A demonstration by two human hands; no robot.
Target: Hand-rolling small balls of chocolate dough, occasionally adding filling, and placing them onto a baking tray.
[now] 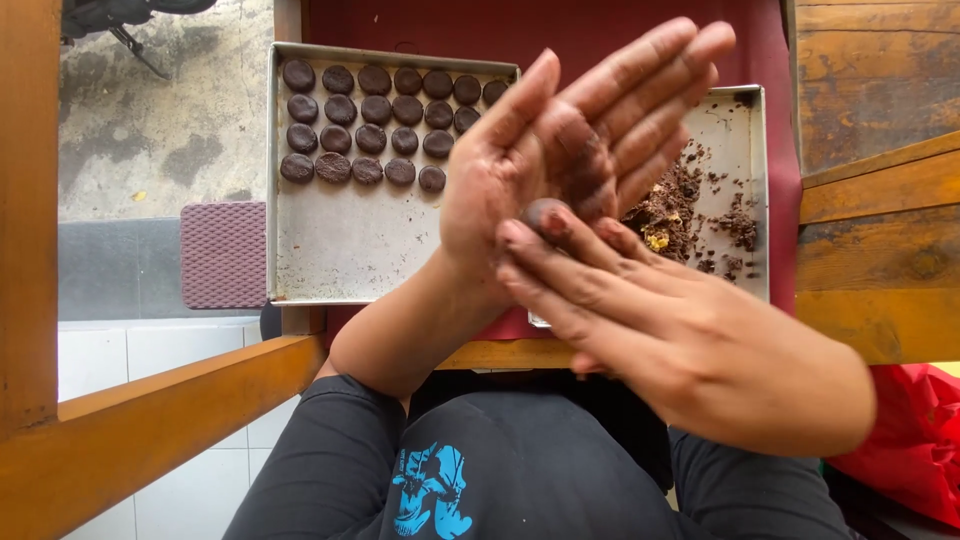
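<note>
In the head view, the person's two hands meet palm to palm above the worktop, with a small dark dough ball [545,213] pressed between them. The left hand [570,150] stands nearly upright, fingers stretched flat and fanned toward the upper right, its palm smeared brown. The right hand [690,335] lies across it from the lower right, fingers straight and laid over the ball, so that only a rounded edge of the ball shows at the fingertips. Neither hand curls into a grip; both are flat and open, holding the ball only by the pressure of the palms. Behind the left hand, on the red worktop [620,30], sits a square metal tray [340,250] carrying three rows of dark, flattened round pieces [370,110] along its far side, while its near half is bare metal. To the right, partly hidden by the hands, a second metal tray [735,120] holds a loose heap of dark crumbly dough [675,205] with a few yellowish bits in it. A purple textured mat [222,255] lies on the floor just left of the first tray. A wooden rail [150,420] crosses the lower left, and a red bag [915,440] shows at the lower right edge.
</note>
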